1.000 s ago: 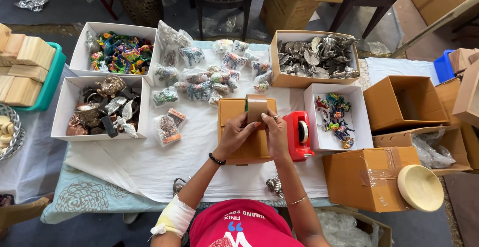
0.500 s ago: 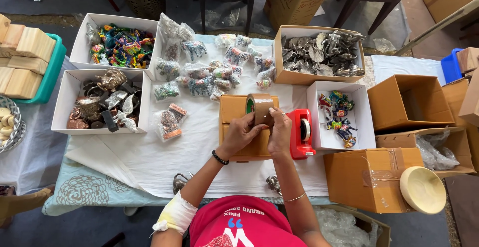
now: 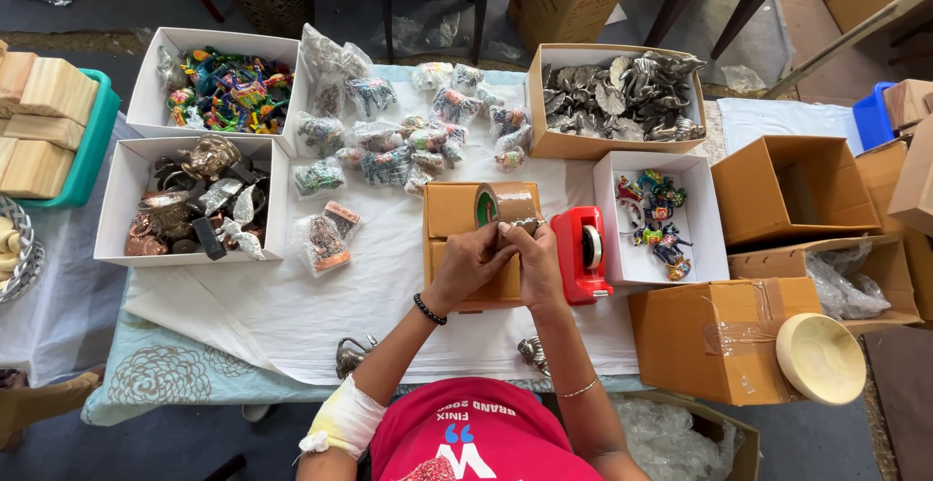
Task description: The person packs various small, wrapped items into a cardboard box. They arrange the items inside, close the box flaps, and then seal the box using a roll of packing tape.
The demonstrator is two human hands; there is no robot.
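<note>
2 hands (image 3: 466,262); 1 tape roll (image 3: 505,204)

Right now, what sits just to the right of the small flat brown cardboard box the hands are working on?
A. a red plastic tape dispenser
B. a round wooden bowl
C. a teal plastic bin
A: the red plastic tape dispenser stands right beside the small flat brown cardboard box, by the right hand.

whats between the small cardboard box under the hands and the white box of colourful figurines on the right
In the head view, a red tape dispenser stands between the small cardboard box and the white box.
</note>
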